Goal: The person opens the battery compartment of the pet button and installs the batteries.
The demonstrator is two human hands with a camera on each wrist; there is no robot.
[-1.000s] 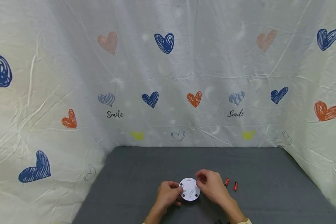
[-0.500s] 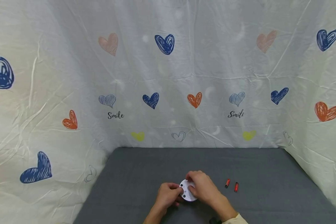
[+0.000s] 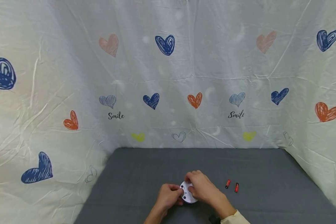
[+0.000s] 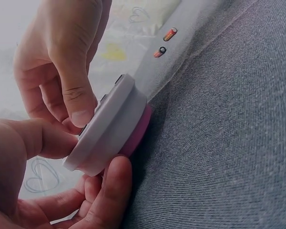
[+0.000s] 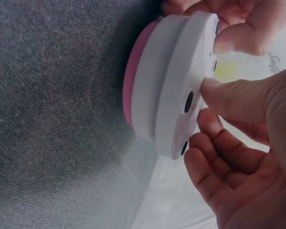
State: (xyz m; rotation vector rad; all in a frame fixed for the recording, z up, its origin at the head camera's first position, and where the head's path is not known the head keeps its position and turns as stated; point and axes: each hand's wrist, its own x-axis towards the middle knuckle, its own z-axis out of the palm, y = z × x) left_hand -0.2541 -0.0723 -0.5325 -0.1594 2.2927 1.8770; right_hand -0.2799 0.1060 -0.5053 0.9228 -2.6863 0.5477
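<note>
The white round device [image 3: 188, 194] is between the 2 hands, just above or on the grey cloth [image 3: 145, 166]; whether it rests there fully, I cannot tell. Its face with the small holes and black feet [image 5: 189, 101] points upward, and its pink base [image 5: 129, 78] points down to the cloth. Being a disc, it has no long axis across the face; its thin direction runs from face to base. The left hand [image 3: 169, 196] grips it by the left rim, thumb on the face and fingers under the edge. The right hand [image 3: 203, 186] is partly closed, with the thumb touching the face; whether it pinches something, I cannot tell. To the right, well apart, lie 2 red batteries. The nearer battery [image 3: 227, 184] has its black end toward the person, while the other battery [image 3: 236, 187] has its black end pointing away.
</note>
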